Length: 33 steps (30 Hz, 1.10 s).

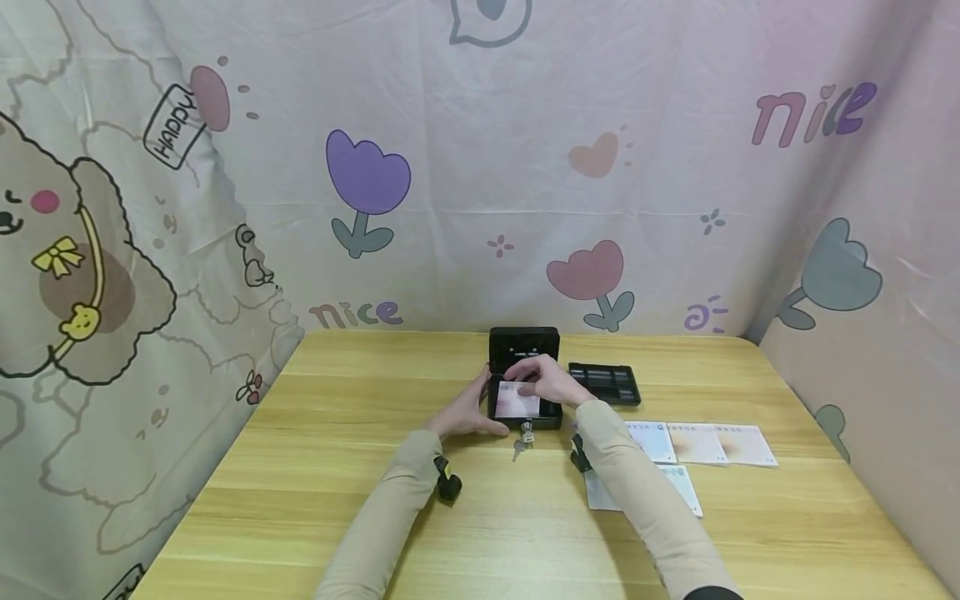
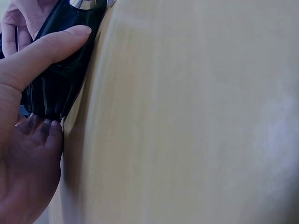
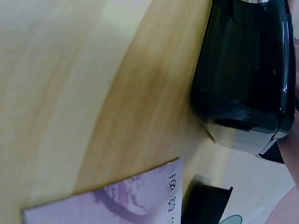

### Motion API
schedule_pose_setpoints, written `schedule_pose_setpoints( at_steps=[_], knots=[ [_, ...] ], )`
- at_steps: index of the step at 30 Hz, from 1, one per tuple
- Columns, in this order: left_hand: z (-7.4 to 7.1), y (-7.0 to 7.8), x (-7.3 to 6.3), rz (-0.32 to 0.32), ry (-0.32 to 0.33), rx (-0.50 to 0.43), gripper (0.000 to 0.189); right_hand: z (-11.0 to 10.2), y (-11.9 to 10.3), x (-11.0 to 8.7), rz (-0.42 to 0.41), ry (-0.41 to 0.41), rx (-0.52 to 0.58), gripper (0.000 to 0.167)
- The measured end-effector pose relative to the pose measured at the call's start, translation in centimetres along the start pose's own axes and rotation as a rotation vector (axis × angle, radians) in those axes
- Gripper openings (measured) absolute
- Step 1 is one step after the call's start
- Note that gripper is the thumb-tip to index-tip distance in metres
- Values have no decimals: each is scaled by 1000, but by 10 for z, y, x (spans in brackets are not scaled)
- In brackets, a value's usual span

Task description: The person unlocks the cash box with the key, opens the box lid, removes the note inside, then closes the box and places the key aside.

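An open black cash box (image 1: 551, 423) stands on the table with its lid (image 1: 523, 335) raised. My left hand (image 1: 467, 410) holds the box at its left side; in the left wrist view the thumb (image 2: 60, 44) lies across the box's front, with other fingers at its side. Inside the box is a pinkish printed card (image 1: 516, 406). My right hand (image 1: 551, 382) reaches over the box, thumb and bent finger at the card's upper part, appearing to pinch it. Its fingers are out of sight in the right wrist view. Keys (image 1: 519, 448) hang at the box's front lock.
A black compartment tray (image 1: 618, 385) lies right of the box. Several printed cards, among them a pinkish card (image 1: 742, 446) and a bluish card (image 1: 681, 487), lie on the table (image 1: 300, 500) at the right, partly beneath the right forearm. A patterned curtain (image 1: 450, 275) hangs behind.
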<state>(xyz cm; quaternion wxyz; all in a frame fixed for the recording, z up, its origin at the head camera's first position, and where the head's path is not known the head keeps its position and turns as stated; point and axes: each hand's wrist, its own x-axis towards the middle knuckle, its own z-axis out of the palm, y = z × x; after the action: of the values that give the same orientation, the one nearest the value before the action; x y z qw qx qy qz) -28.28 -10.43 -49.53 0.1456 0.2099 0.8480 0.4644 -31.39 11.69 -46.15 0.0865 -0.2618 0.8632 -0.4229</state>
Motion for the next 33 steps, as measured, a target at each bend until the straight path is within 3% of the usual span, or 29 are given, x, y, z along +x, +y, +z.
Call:
schedule_pose_setpoints(
  at_steps=[16,24,33],
  knots=[
    [1,-1,1,-10,3,-23,131,-5,-1,-8,8,68,49,24],
    [1,-3,2,3,7,-12,131,-18,-9,-15,-5,102,12,24],
    [1,-3,2,-20,2,-11,131,-36,-18,-35,4,95,62,24]
  ],
)
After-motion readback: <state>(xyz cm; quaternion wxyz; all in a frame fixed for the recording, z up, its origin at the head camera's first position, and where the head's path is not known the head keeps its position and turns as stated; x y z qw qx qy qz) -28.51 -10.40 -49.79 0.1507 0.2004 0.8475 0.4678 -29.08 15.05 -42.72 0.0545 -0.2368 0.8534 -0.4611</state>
